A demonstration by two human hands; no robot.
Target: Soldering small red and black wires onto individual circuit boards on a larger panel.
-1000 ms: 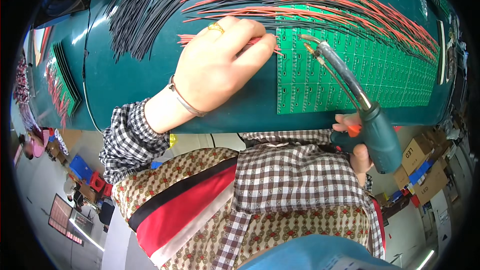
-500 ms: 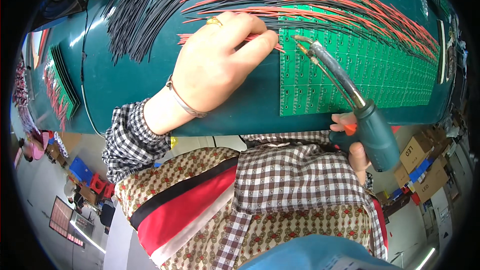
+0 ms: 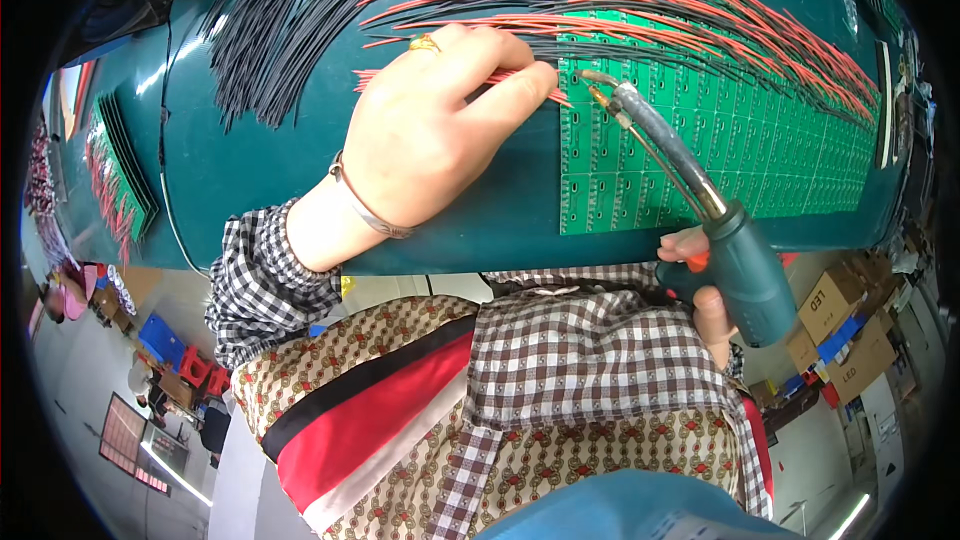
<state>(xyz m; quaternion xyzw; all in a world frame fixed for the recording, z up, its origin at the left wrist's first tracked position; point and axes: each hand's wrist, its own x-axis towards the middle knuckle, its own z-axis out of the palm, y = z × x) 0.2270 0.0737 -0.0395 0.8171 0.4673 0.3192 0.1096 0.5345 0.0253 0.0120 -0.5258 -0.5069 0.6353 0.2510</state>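
On the worktop [image 3: 500, 210], I see left hand [image 3: 425, 135] pinching red wires [image 3: 370, 77], seemingly for steadiness, right hand [image 3: 713, 315] gripping soldering iron [image 3: 746, 265].

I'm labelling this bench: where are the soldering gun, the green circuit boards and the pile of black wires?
Soldering gun [image 3: 748, 268], head view: its dark green body.
Green circuit boards [image 3: 757, 155], head view: their uncovered middle.
Pile of black wires [image 3: 262, 50], head view: middle of the pile.

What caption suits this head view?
Left hand holding red wires by green circuit boards; right hand gripping a soldering gun.
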